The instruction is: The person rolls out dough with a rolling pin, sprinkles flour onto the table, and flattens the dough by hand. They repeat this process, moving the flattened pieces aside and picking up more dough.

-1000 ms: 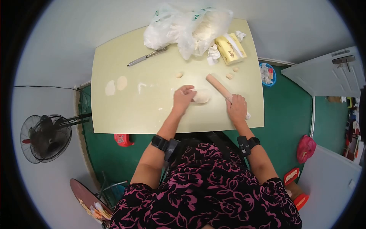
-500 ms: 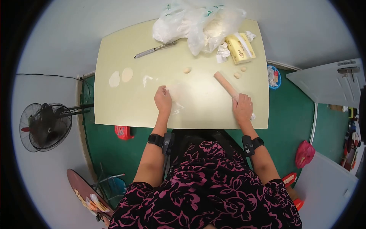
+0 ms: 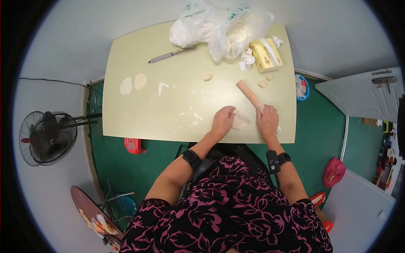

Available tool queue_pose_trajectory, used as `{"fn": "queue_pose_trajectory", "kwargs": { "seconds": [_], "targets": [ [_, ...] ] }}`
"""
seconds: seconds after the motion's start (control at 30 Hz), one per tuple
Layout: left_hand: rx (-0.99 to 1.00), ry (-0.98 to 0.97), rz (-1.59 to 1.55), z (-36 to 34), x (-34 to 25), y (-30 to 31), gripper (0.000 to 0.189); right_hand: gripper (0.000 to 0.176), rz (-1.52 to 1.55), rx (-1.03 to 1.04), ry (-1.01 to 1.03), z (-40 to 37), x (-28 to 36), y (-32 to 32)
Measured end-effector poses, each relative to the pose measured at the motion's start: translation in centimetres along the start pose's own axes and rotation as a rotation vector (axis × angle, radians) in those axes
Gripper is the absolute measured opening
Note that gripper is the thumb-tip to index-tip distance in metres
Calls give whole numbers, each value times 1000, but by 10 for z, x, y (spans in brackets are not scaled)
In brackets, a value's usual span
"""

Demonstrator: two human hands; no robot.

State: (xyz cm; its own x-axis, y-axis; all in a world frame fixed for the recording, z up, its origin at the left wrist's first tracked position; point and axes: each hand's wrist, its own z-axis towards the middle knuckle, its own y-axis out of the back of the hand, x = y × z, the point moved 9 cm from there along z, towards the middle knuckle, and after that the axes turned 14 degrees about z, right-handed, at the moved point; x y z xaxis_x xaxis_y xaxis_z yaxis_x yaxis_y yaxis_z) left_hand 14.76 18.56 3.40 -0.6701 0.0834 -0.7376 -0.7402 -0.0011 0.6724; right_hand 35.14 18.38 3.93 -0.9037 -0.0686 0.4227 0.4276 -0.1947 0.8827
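Pale dough (image 3: 241, 120) lies flat nr the near edge of the bench (image 3: 168, 122), btwn both hands. L hand (image 3: 222, 120) rests on its left rim, fingers curled down, pinching it. R hand (image 3: 268, 120) is just beside, fingers closed round the near end of the pin (image 3: 249, 93), which slants away leftward. Beyond: 3 small balls (image 3: 207, 77). Far left, 2 discs (image 3: 140, 81). At the far edge: knife (image 3: 171, 54), box (image 3: 265, 54), bag (image 3: 219, 25).
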Motion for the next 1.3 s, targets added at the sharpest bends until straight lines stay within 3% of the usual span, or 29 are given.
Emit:
{"fn": "queue_pose_trajectory", "kwargs": {
  "seconds": [0.03,0.13,0.23,0.27,0.47,0.57,0.6,0.7,0.8,0.93,1.03,1.07,1.17,1.2,1.3],
  "targets": [
    [-25,16,36,-3,16,-8,19,32,3,-7,4,1,2,3],
    [-38,417,-109,-11,86,-8,23,32,10,-14,10,1,1,1],
    [-82,474,-192,-18,88,9,25,32,10,6,-3,-1,-2,0],
    [14,434,-49,-20,90,7,29,32,13,12,-8,0,-2,-1],
    [159,-330,634,-47,-12,25,52,30,150,169,124,-10,17,-14],
    [259,-384,659,-70,-1,3,58,31,277,238,367,-25,61,-15],
    [250,-390,662,-71,0,3,58,41,224,344,366,-30,66,-26],
    [241,-390,660,-77,2,2,58,55,-1,165,387,-6,67,-19],
    [217,-372,651,-70,0,8,57,67,-8,344,201,19,47,-29],
    [175,-343,635,-63,6,16,57,75,103,495,331,-44,67,-37],
    [162,-346,624,-68,9,16,57,73,0,380,327,-30,61,-38],
    [150,-353,622,-69,9,16,57,70,-60,248,318,-8,52,-37],
    [221,-296,589,-61,1,20,55,68,-9,268,60,45,29,-29],
    [259,-285,543,-59,-1,19,54,66,9,268,87,42,30,-31],
    [356,-266,352,-58,-7,9,51,63,67,339,436,-14,68,-31]
  ]
}}
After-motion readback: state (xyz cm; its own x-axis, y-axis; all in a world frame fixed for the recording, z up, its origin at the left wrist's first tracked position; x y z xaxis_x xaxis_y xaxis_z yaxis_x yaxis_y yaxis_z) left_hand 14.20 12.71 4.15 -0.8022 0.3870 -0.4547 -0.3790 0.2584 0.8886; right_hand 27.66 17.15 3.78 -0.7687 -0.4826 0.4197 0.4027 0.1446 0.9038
